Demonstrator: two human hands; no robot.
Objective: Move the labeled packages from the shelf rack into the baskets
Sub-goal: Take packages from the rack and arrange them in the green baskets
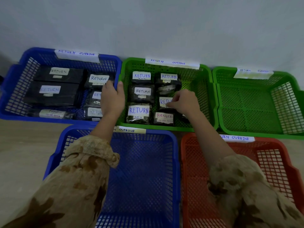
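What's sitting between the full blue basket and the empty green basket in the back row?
In the head view, a green basket packed with RETURN packages.

Five baskets on the floor. Left hand (112,97) grips the rim between far blue basket (24,63) and middle green basket (205,96). Right hand (185,101) pinches a "RETURN" package (165,102) inside the green one. Right green basket (256,104), near blue basket (148,162), red basket (194,162) hold no packages.
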